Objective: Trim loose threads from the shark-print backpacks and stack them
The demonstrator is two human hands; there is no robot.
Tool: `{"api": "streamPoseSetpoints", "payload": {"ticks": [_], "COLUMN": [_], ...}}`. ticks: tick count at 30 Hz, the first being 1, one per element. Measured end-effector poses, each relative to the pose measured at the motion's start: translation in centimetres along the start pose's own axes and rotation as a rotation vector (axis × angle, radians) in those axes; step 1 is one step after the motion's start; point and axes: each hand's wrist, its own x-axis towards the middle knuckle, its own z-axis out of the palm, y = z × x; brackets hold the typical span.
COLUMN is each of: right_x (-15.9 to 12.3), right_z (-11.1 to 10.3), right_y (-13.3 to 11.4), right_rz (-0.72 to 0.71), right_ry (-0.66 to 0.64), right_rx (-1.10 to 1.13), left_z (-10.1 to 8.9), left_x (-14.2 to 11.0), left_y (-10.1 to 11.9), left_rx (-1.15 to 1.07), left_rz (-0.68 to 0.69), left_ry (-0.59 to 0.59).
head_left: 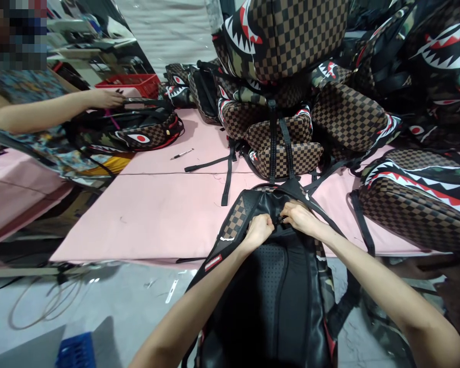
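Note:
A black backpack [268,296] with brown checkered side panels leans against the table's front edge, its padded back facing me. Both my hands meet at its upper part, close together. My left hand [259,228] has its fingers pinched at the black material near the top. Just right of it, my right hand [297,215] is also closed, thumb and fingers pinching at a small dark spot. What lies between the fingertips is too small and dark to make out. The shoulder straps spread to both sides of the bag.
Checkered shark-face backpacks [283,46] are piled at the back and right of the pink table [157,220]. A pen [182,154] lies there. At left, a co-worker's hand [105,98] touches another backpack [138,133]. A red crate [134,84] stands behind; a blue basket [75,350] sits low left.

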Motion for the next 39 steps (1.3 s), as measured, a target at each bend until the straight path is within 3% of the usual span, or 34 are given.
{"api": "streamPoseSetpoints", "payload": {"ticks": [4, 8, 12, 14, 17, 21, 25, 31, 35, 39], "right_x": [0.4, 0.1, -0.2, -0.2, -0.1, -1.0, -4.4, -11.6, -13.5, -13.2], "right_z": [0.1, -0.1, -0.5, -0.7, -1.1, -1.7, -3.9, -10.1, -11.7, -11.5], "right_y": [-0.2, -0.2, 0.2, 0.2, -0.1, -1.2, -3.9, -9.9, -12.0, -13.1], "right_rz": [-0.009, 0.054, 0.103, 0.117, 0.151, 0.223, 0.265, 0.221, 0.241, 0.228], "right_ry": [-0.001, 0.013, 0.003, -0.014, -0.031, -0.04, -0.061, 0.068, -0.028, -0.131], "right_rx": [0.007, 0.006, 0.024, 0.035, 0.05, 0.103, 0.201, 0.43, 0.472, 0.46], "left_z": [0.2, -0.7, -3.0, -4.0, -4.2, -3.4, -3.1, -4.4, -4.8, -4.4], "left_x": [0.1, -1.4, -3.2, -3.1, -1.9, -2.2, -7.7, -18.2, -21.3, -22.5], "left_y": [0.1, 0.8, 0.6, -0.2, -2.0, -3.9, -3.8, -0.7, 0.2, 0.0], "left_rx": [-0.022, -0.089, -0.306, -0.307, -0.086, 0.003, 0.039, 0.198, 0.255, 0.351], "left_rz": [0.005, 0.071, 0.483, 0.605, 0.537, 0.525, 0.698, 1.008, 1.209, 1.201], "left_ry": [0.02, 0.063, -0.104, -0.076, 0.113, 0.157, 0.275, 0.486, 0.556, 0.501]}}
